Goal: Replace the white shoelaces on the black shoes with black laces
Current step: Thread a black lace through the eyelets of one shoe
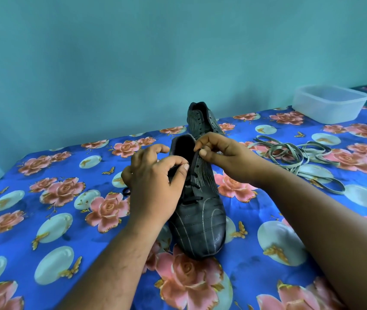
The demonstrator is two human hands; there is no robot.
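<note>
The near shoe [197, 198] lies mid-frame, toe toward the viewer and collar away, half laced in black, so the left hand [153, 182] and right hand [220, 153] flank its upper eyelets, each seemingly pinching a lace end.

Even, soft light; faint shadows lie just beside the near shoe [200, 220]. Wide-angle bending curves edges farthest from it; focus mostly sharp.

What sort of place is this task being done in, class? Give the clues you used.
Probably a room in a home, not a workshop. A floral cloth covers the work surface, which stands against a plain teal wall, and a plastic tub sits on it.
</note>
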